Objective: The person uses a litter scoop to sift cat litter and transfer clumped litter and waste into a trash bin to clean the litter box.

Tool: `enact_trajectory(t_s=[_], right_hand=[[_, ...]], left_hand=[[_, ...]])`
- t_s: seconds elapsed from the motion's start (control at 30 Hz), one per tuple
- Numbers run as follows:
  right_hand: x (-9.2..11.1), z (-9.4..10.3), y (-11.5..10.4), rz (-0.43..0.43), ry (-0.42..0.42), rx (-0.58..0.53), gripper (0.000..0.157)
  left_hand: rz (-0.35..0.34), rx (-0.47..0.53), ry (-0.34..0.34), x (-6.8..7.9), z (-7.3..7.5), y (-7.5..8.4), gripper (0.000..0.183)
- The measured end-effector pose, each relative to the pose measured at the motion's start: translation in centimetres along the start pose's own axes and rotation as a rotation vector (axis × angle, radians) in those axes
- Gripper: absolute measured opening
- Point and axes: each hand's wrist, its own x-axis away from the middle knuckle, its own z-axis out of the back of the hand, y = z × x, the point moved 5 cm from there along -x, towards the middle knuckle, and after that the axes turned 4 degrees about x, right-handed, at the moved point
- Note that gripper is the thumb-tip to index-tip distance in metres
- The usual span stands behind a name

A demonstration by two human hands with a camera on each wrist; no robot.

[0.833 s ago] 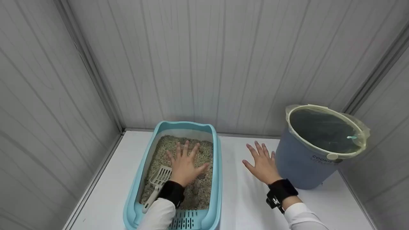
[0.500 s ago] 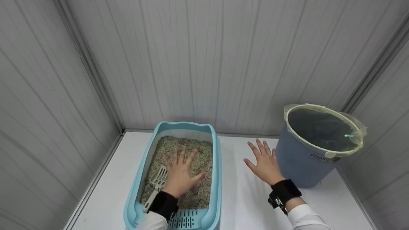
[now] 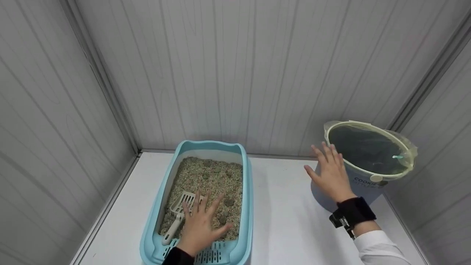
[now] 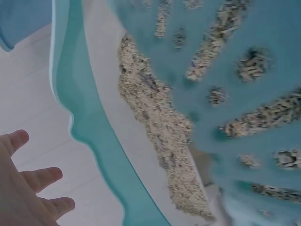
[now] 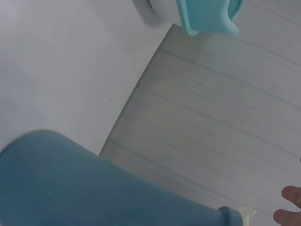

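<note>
My left hand (image 3: 201,226) is spread, palm down, over the near part of a blue litter box (image 3: 247,206). Nothing is in its grip. Under its fingertips, a beige slotted litter scoop (image 3: 173,229) lies on the granular litter (image 3: 217,169), its handle toward the near left. Several dark clumps (image 3: 229,202) show in the litter. On the right, my right hand (image 3: 333,175) is raised with fingers spread and overlaps the left side of a blue bucket (image 3: 362,186). The right wrist view catches only its fingertips (image 5: 292,194), near the bucket's rim.
A thin bag (image 3: 412,151) lines the bucket, folded over its cream rim, with a small teal piece near the right side. Both containers stand on a white surface (image 3: 283,221), walled by grey panels (image 3: 235,73). A slotted blue step (image 3: 211,254) forms the box's near end.
My left hand has drawn back toward the near end of the box, uncovering more litter. My right hand has moved right and up, over the bucket's side. The view has shifted slightly.
</note>
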Motion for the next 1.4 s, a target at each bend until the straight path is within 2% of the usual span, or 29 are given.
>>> enact_trajectory(t_s=[0.13, 0.43, 0.7, 0.8, 0.9, 1.03, 1.13, 1.27, 1.4], right_hand=[[-0.7, 2.1, 2.5, -0.022, 0.026, 0.015, 0.069], [-1.3, 6.1, 8.7, -0.143, 0.01, 0.028, 0.071], [-0.7, 7.5, 13.0, -0.279, -0.056, 0.053, 0.076], [-0.4, 7.6, 14.4, -0.324, -0.066, 0.044, 0.077], [0.1, 7.7, 15.7, -0.389, -0.07, 0.009, 0.078], [1.1, 7.3, 17.2, -0.513, -0.105, -0.066, 0.08], [1.8, 6.6, 17.8, -0.572, -0.145, -0.122, 0.079], [2.3, 5.8, 17.8, -0.561, -0.141, -0.144, 0.074], [2.3, 5.3, 17.8, -0.539, -0.122, -0.123, 0.063]], left_hand=[[0.071, 0.001, -0.006, 0.4, 0.8, -2.4, 0.088], [0.194, 0.039, 0.023, -0.8, 4.1, -8.1, 0.089], [0.306, 0.031, -0.017, -0.9, 4.1, -12.0, 0.098], [0.339, 0.058, -0.053, -0.6, 3.8, -12.8, 0.1], [0.357, 0.131, -0.084, -0.5, 3.5, -13.3, 0.103], [0.346, 0.197, -0.097, -0.3, 3.3, -13.7, 0.103], [0.329, 0.197, -0.091, 0.0, 3.4, -13.8, 0.099], [0.327, 0.198, -0.084, 0.5, 3.5, -13.9, 0.092], [0.341, 0.207, -0.107, 0.7, 3.2, -14.1, 0.09]])
